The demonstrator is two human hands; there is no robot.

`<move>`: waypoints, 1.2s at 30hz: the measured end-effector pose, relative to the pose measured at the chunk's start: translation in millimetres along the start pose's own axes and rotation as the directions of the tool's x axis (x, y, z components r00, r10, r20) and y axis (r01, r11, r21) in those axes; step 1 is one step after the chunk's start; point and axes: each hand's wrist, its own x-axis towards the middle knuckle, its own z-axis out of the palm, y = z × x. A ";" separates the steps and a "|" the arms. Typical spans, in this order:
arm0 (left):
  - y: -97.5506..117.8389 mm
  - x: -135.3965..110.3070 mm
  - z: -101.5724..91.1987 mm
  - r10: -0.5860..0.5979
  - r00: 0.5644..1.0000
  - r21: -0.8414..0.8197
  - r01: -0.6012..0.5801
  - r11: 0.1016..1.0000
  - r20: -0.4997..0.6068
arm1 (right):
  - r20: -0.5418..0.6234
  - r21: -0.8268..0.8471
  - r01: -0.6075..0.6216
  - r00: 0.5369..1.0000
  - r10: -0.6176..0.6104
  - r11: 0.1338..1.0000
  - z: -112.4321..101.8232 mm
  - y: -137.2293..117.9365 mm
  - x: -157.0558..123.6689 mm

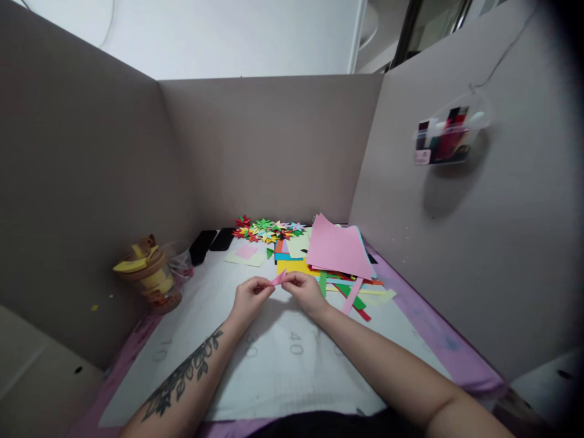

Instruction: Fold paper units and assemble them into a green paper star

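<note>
Over the middle of the white mat point(274, 365), my left hand point(249, 299) and my right hand point(305, 291) meet, fingertips pinched. Between them they hold a small folded pink paper strip point(278, 278), each hand gripping one end. Just beyond the right hand lies a stack of coloured paper sheets point(340, 252) with a pink sheet on top and loose strips sticking out. A heap of finished folded paper stars point(267, 229) in several colours sits at the far edge of the mat.
Grey cardboard walls point(274, 146) enclose the desk on three sides. A yellow-lidded cup point(146, 274) and a clear container stand at the left; two dark phones point(212, 241) lie behind them. A clear holder point(449, 135) hangs on the right wall.
</note>
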 end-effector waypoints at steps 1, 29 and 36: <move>0.5 0.2 0.6 -0.023 1.000 -0.016 0.023 1.000 -0.006 | -0.006 0.026 -0.011 1.000 0.011 1.000 1.7 0.3 0.6; 0.6 -1.6 10.3 -0.172 0.979 -0.175 0.190 0.966 0.113 | 0.007 0.160 -0.071 0.997 0.071 0.985 15.3 -2.8 -2.4; -1.8 8.7 -2.0 -0.273 0.957 -0.264 0.239 0.935 -0.102 | -0.009 0.124 -0.096 0.995 0.098 0.988 6.8 5.7 -1.6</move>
